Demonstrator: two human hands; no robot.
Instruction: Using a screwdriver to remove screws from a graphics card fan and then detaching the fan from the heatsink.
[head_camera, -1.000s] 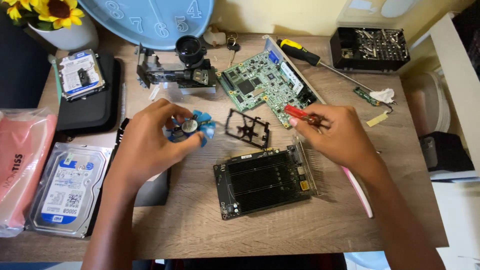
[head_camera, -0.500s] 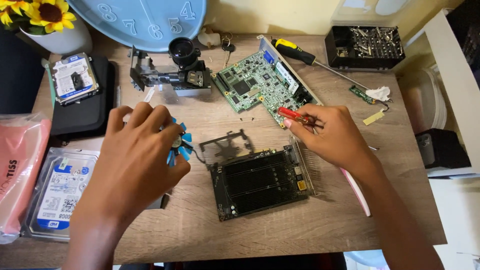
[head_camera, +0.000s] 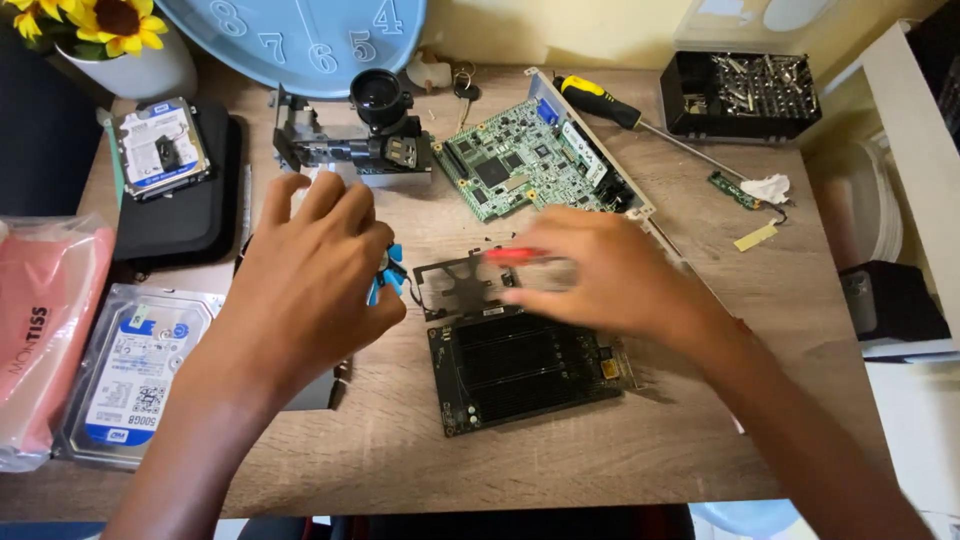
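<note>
My left hand (head_camera: 305, 275) lies palm down over a small blue fan (head_camera: 387, 268), and only a few blades show past the fingers. My right hand (head_camera: 615, 275) is blurred and holds a red-handled screwdriver (head_camera: 515, 255), with the tip pointing left over a black metal bracket (head_camera: 455, 288). Just below the bracket, a black finned card (head_camera: 520, 370) rests flat on the wooden table (head_camera: 400, 450). Behind my right hand lies a green circuit board (head_camera: 525, 160) in a metal tray.
A lens assembly (head_camera: 370, 130) stands at the back. Hard drives (head_camera: 135, 370) lie at the left, one (head_camera: 160, 145) on a black case. There is also a pink bag (head_camera: 40, 330), a yellow-handled screwdriver (head_camera: 600, 100), a black bit box (head_camera: 745, 95) and a blue clock (head_camera: 300, 35).
My right hand has moved left with the red screwdriver to the black bracket. My left hand has turned over the blue fan and hides most of it.
</note>
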